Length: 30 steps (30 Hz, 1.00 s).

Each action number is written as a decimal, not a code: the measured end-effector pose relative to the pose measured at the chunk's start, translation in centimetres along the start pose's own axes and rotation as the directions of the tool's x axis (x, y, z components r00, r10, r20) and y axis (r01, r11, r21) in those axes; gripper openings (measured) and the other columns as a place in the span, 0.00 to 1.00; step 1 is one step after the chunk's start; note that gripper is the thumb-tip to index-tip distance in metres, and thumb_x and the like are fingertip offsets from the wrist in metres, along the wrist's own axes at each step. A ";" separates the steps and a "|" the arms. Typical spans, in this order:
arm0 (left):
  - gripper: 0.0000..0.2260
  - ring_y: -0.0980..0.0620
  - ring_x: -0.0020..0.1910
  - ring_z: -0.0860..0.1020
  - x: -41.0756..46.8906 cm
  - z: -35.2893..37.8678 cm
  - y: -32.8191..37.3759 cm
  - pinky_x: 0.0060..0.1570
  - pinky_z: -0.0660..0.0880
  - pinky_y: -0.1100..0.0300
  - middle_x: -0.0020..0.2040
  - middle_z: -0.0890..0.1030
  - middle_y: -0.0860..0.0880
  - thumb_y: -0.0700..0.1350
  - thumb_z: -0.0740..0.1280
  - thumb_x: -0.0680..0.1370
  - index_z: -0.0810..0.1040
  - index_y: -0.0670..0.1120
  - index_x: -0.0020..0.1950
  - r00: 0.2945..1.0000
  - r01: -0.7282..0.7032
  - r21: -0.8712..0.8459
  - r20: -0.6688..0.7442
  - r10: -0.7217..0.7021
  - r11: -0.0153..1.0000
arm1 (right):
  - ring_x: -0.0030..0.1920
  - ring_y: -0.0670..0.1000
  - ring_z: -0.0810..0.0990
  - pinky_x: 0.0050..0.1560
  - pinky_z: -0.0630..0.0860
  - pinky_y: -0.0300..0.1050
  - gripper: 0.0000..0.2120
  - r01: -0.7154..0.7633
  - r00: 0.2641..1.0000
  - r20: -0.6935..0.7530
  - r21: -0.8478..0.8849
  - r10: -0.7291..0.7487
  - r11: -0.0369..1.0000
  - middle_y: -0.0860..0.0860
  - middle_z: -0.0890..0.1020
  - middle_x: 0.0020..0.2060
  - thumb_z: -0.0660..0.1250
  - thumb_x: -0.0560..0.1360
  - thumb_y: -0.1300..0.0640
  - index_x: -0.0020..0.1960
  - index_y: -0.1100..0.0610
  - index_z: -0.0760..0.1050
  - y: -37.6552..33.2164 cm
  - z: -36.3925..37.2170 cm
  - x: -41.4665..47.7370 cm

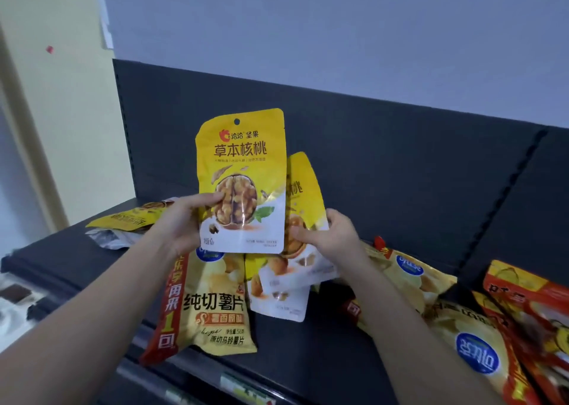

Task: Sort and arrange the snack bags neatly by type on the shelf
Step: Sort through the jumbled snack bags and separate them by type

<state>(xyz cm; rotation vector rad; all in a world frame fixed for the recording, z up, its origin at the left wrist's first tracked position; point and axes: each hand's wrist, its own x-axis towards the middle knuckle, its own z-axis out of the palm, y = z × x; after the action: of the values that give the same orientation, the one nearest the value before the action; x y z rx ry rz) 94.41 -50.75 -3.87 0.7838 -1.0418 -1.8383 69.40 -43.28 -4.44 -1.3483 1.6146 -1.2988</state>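
Below the left hand (181, 223), a potato chip bag (215, 309) lies flat on the shelf (323, 358), its long axis running away from the person. The left hand pinches a walnut bag (243, 170) by its left edge, upright, hang hole up. The right hand (329, 238) grips a second walnut bag (303, 189) just behind it, top tilted rightward. Beyond the left hand, a third walnut bag (132, 216) lies flat.
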 end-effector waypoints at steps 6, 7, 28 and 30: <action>0.34 0.40 0.46 0.83 0.4 0.9 -1.0 0.49 0.81 0.46 0.49 0.83 0.37 0.46 0.85 0.50 0.82 0.36 0.52 0.997 -0.017 0.086 0.076 0.010 0.996 | 0.44 0.53 0.82 0.45 0.80 0.51 0.02 0.108 0.994 0.006 0.170 -0.111 0.980 0.54 0.84 0.44 0.69 0.77 0.62 0.46 0.57 0.77 -0.2 3.3 0.6; 0.36 0.41 0.45 0.83 0.3 1.1 -0.9 0.46 0.81 0.48 0.49 0.84 0.38 0.48 0.85 0.50 0.81 0.36 0.53 0.997 -0.040 0.120 0.071 0.032 0.992 | 0.46 0.54 0.83 0.47 0.82 0.53 0.04 0.099 0.994 0.021 0.211 -0.106 0.972 0.54 0.85 0.45 0.69 0.77 0.64 0.47 0.56 0.78 0.0 3.4 0.5; 0.25 0.36 0.52 0.82 1.7 -8.1 7.0 0.51 0.80 0.43 0.55 0.82 0.36 0.45 0.76 0.66 0.79 0.35 0.60 0.922 -0.225 0.009 -0.321 0.216 0.974 | 0.34 0.50 0.73 0.29 0.65 0.41 0.09 -0.152 0.917 -0.399 -0.290 0.025 0.945 0.48 0.76 0.36 0.65 0.75 0.65 0.53 0.55 0.73 -1.1 6.4 4.5; 0.25 0.36 0.52 0.81 2.0 -9.7 8.2 0.52 0.79 0.41 0.56 0.82 0.36 0.44 0.77 0.67 0.79 0.34 0.60 0.906 -0.252 0.029 -0.344 0.247 0.967 | 0.37 0.52 0.71 0.29 0.61 0.40 0.07 -0.066 0.916 -0.389 -0.386 -0.097 0.920 0.49 0.74 0.38 0.65 0.76 0.61 0.47 0.52 0.68 -3.4 7.3 4.8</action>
<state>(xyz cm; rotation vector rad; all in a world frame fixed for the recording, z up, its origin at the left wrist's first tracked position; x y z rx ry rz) 104.56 -58.16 -1.26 0.8817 -0.8536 -1.4266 75.96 -49.82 -2.80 -1.3829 2.2509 -1.3751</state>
